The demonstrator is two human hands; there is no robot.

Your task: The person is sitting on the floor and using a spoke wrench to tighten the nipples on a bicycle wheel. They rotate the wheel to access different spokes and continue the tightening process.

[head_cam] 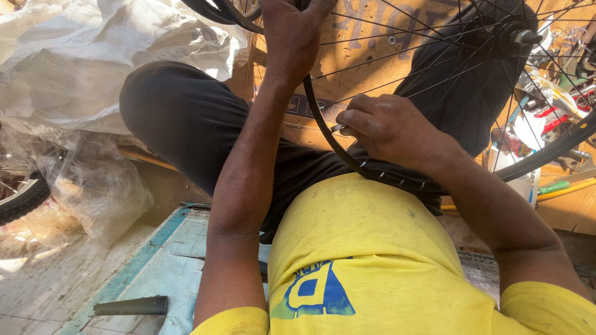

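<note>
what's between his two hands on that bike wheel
In the head view, a curved stretch of black rim with thin spokes runs between the left hand, gripping the wheel up top, and the right hand, lower down at the spoke ends.

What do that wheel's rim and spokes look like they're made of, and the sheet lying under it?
The rim looks like black-painted metal: thin, rigid, smooth. The spokes look like thin steel wire, catching light. The sheet underneath looks like brown cardboard, matte and printed. The right hand pinches a small silvery piece at the rim.

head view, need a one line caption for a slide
Seated person steadies a black bicycle wheel rim with the left hand while the right hand works a small tool at the spokes.
</note>
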